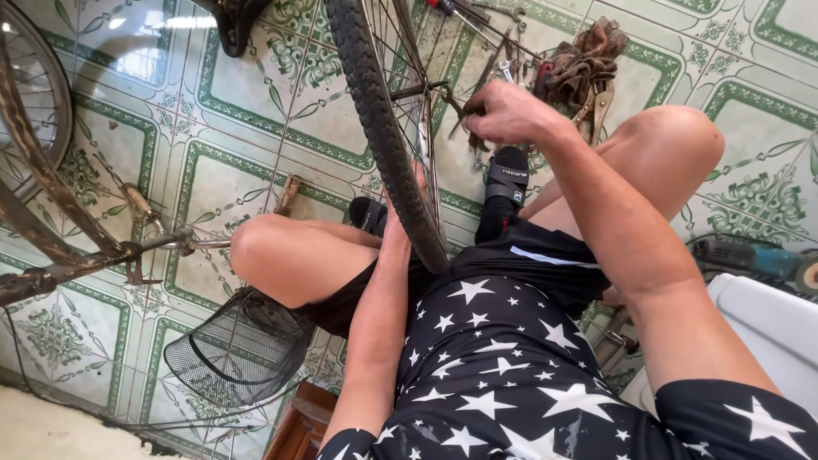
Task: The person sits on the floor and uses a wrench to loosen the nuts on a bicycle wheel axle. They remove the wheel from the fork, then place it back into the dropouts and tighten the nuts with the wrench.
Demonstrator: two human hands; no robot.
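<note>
The head camera looks down at a person sitting low on a green patterned tile floor point(256, 145). A bicycle wheel point(388, 128) stands upright between the knees, its black tyre facing the camera.

The right hand point(507, 111) is closed in a fist around a thin metal tool point(456, 106), right at the spokes point(409, 94) on the wheel's right side. The left hand point(400, 221) is pressed against the tyre on the near side, but the tyre hides most of its fingers, so I cannot tell if it is open or curled.

Near the left knee lies a black wire basket point(239, 349). A rusty bike frame point(51, 230) is on the far left. Past the wheel sit a brown rag point(584, 64) and some loose tools point(498, 47).

To do this well, I think the left hand should keep the wheel very steady, and the right hand should turn the tool slowly, only 1 small bit at a time.
</note>
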